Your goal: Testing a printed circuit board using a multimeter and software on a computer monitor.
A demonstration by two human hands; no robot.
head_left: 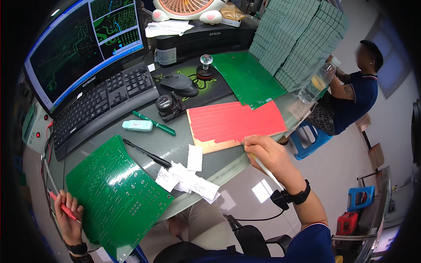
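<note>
While my left hand point(66, 223) grasps a red probe point(68, 211) and my right hand point(272, 158) pinches a white stick point(266, 170), I see the red sheet point(239, 122) at the right's ten o'clock; at the left's two o'clock, the green board point(116, 188) overhangs the desk point(175, 142), so a bump could drop it.

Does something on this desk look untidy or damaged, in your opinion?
Yes, slightly: the paper slips lie in a loose, overlapping heap, and the red sheet has a ragged lower edge, with yellowish backing showing.
</note>
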